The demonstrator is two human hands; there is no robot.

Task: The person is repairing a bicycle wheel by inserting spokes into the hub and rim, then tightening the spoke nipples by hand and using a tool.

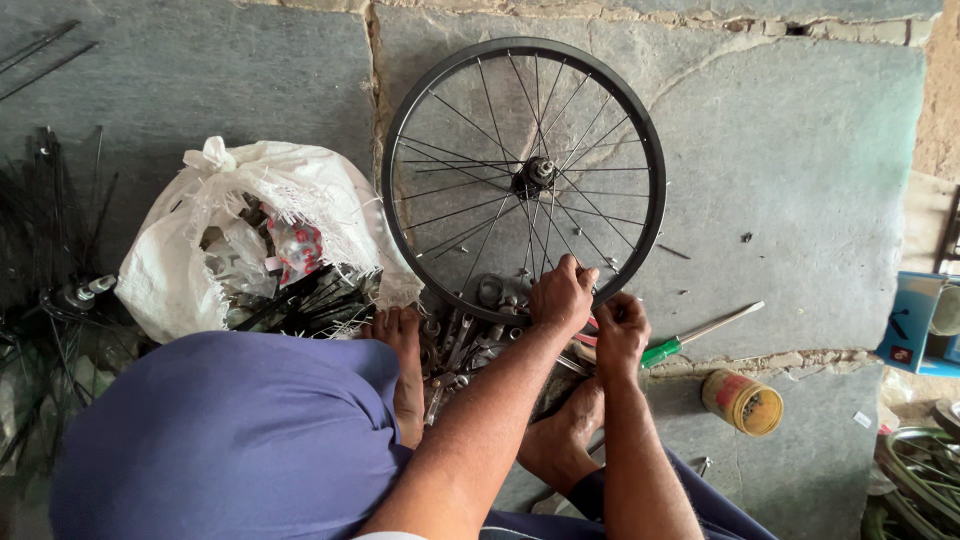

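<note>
Left of my knee sits a white sack (190, 260) stuffed with scrap; a green-handled screwdriver (700, 335) and a small open tin (742, 402) lie on the stone floor (800, 170).

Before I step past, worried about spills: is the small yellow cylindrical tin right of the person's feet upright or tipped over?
Tipped over: the small yellow cylindrical tin lies on its side on the stone floor, open mouth facing lower right.

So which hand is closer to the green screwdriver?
The right hand. It sits at the wheel rim, just left of the green screwdriver handle in the picture. The left hand grips the rim farther away.
</note>
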